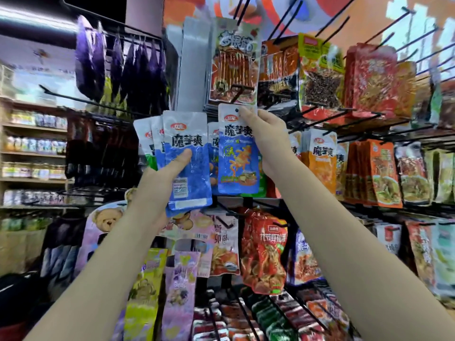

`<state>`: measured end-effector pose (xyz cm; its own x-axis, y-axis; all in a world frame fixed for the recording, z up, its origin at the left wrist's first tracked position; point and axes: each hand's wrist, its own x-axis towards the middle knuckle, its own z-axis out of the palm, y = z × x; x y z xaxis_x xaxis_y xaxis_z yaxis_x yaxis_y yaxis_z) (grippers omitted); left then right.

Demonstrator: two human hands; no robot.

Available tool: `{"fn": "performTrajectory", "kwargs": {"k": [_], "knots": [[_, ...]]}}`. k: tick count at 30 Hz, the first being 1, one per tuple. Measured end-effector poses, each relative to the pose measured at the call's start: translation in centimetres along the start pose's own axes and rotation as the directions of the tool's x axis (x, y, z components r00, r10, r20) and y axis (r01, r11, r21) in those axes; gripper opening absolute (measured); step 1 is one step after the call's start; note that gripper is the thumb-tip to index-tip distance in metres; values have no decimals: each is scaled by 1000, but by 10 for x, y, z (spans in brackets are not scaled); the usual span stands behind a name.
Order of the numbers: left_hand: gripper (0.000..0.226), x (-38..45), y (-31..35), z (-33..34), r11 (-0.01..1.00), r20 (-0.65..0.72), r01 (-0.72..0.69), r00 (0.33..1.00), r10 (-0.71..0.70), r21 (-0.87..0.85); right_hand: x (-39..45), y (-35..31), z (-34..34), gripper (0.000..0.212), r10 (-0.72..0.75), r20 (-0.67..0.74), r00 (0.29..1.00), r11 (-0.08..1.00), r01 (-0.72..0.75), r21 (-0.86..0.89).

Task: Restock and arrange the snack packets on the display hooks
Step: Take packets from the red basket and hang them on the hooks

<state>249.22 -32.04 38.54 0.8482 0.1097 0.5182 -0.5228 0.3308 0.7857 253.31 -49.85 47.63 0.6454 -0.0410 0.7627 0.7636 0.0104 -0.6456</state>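
Two bare hands reach up to the hook display; the left hand (162,178) grips a fanned stack of blue packets (188,163), thumb across the front one, grip clamped on it; the right hand (267,136) pinches the top corner of a single blue packet (237,153), held upright just below a black hook (237,91), beside hung orange packets (320,158).

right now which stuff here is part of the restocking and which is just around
In the job:
- single blue packet, pinched at its top by right hand
- stack of blue packets, held by left hand
- empty black hook above

Just around:
- purple packets
- bear-print packets
- side shelves
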Motion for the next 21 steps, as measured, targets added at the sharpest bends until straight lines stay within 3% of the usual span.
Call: {"fn": "performTrajectory", "kwargs": {"k": [5,8,11,13,16,19,21], "knots": [[61,1,-3,-2,999,-2,-34,999,34,5,4,3,0,20,22,1,1000,998,-22,61],[64,-1,-3,-3,1000,-5,-30,1000,30,-3,2,3,3,32,-24,-15,1000,999,25,25],[50,-4,-1,-3,999,-4,-29,1000,28,-14,0,0,5,48,-111,-32,993,994,111,-20],[39,-6,0,-3,999,6,-37,999,37,-30,-2,1,4,46,-188,-22,982,980,187,-63],[49,-7,0,-4,999,6,-42,999,42,-28,-4,2,4,41,-268,-37,963,950,258,-176],[56,-6,1,-3,999,12,-32,999,33,-16,-3,1,4,40,-233,-59,971,962,221,-159],[54,-4,1,-2,999,-16,-38,999,38,-14,0,1,4,36,-94,-52,994,994,91,-62]]}}
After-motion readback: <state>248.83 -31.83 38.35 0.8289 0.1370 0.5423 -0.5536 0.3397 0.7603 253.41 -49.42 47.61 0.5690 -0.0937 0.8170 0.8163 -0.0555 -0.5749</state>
